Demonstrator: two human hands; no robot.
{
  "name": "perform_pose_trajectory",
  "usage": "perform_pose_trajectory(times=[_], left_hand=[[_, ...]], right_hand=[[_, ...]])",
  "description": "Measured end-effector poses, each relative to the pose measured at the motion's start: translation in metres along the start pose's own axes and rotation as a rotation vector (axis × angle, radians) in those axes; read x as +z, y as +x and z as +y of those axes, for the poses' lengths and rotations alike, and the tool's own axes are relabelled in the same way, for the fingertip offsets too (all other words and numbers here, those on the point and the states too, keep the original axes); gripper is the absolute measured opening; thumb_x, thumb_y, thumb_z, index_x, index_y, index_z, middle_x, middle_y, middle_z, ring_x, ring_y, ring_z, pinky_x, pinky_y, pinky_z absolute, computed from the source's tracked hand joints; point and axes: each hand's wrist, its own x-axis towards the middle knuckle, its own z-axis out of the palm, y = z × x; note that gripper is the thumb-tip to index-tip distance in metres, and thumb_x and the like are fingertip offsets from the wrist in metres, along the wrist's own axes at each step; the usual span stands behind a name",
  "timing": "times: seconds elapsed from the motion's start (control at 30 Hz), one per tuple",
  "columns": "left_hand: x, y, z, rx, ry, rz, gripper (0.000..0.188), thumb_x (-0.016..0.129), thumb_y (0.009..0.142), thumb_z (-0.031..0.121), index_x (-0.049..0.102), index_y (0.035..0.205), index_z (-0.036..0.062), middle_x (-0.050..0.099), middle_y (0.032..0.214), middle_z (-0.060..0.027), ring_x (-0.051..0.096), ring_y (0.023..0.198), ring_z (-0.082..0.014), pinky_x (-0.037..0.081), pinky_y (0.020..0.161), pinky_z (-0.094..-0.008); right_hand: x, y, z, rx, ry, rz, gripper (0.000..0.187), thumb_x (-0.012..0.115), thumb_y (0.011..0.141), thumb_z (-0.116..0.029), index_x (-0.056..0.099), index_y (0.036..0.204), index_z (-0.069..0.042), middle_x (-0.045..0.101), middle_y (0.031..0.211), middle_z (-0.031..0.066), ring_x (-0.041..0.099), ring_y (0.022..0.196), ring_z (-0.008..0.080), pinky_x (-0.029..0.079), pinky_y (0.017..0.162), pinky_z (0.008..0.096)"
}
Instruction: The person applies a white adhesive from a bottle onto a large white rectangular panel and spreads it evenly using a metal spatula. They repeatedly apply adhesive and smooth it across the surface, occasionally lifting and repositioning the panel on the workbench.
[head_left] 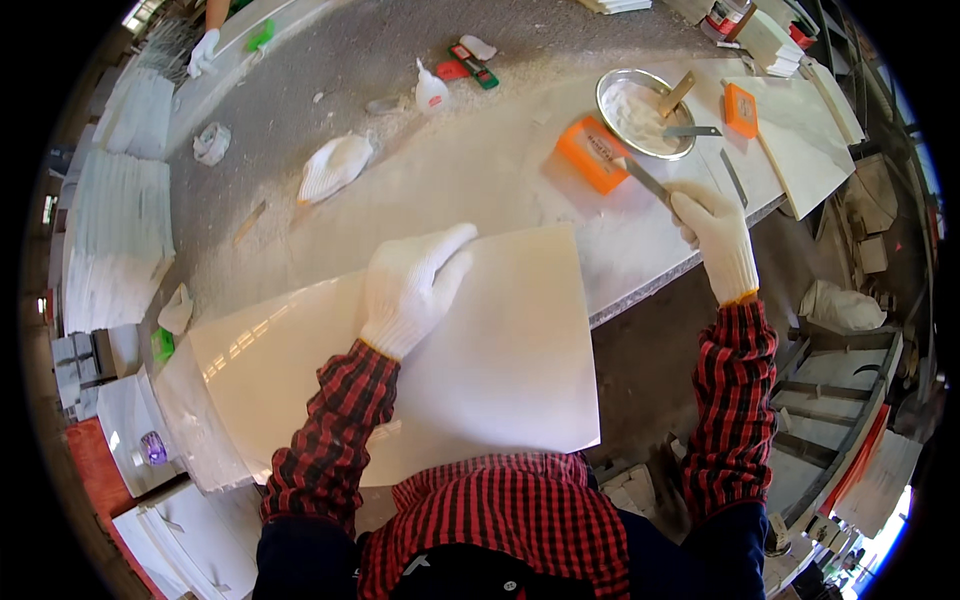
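Note:
A glossy white slab [500,340] lies in front of me, its right part sticking out past the table edge. My left hand [415,285], in a white knit glove, rests on the slab near its far edge, fingers stretched out and thumb slightly apart. In my gloved right hand [715,235] is a putty knife [645,180], its blade angled up to the left with some white stuff at the tip. That tip is by a corner of an orange box [592,155]. Just beyond stands a metal bowl [692,147] of white paste or powder, two flat tools leaning in it.
A second orange box [740,110] sits right of the bowl, and a thin metal strip [734,178] lies nearby. Spare gloves [335,168], a white bottle [431,88] and a green tool [475,65] lie farther off. White slabs [120,225] stack at left. Another person's gloved hand [203,54] shows far left.

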Motion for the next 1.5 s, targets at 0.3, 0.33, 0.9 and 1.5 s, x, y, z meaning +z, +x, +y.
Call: perform_pose_trajectory(times=[0.3,0.33,0.9,1.5], left_hand=[[0.005,-0.005,-0.006,0.005,-0.039,0.008,0.023,0.070,0.097,0.014,0.077,0.114,0.0020,0.078,0.108,-0.0186,0.075,0.098,-0.0354,0.058,0.087,-0.0413],[0.006,-0.005,-0.007,0.011,-0.026,0.004,0.023,0.070,0.097,0.014,0.077,0.114,0.0021,0.078,0.108,-0.0184,0.075,0.098,-0.0353,0.057,0.087,-0.0412],[0.011,-0.005,-0.013,0.086,0.038,0.003,0.023,0.071,0.094,0.009,0.077,0.115,0.0023,0.078,0.106,-0.0176,0.074,0.097,-0.0350,0.056,0.087,-0.0419],[0.025,-0.019,-0.027,-0.041,-0.084,0.034,0.024,0.069,0.095,0.007,0.076,0.118,0.0024,0.078,0.109,-0.0156,0.074,0.101,-0.0332,0.056,0.090,-0.0398]], right_hand=[[0.013,-0.052,0.014,0.053,-0.052,-0.246,0.030,0.064,0.097,-0.018,0.076,0.117,0.001,0.063,0.080,0.0002,0.051,0.065,0.0070,0.043,0.060,0.0247],[0.015,-0.055,0.017,0.042,-0.069,-0.260,0.030,0.065,0.097,-0.018,0.076,0.117,0.001,0.064,0.080,0.0005,0.051,0.065,0.0075,0.044,0.061,0.0253],[0.053,-0.089,0.041,-0.185,-0.190,-0.216,0.021,0.067,0.096,-0.011,0.076,0.111,0.000,0.075,0.096,0.0159,0.070,0.084,0.0266,0.054,0.078,0.0349],[0.052,-0.086,0.047,-0.115,-0.106,-0.164,0.020,0.067,0.098,-0.008,0.076,0.115,-0.001,0.073,0.091,0.0083,0.065,0.076,0.0143,0.053,0.070,0.0296]])
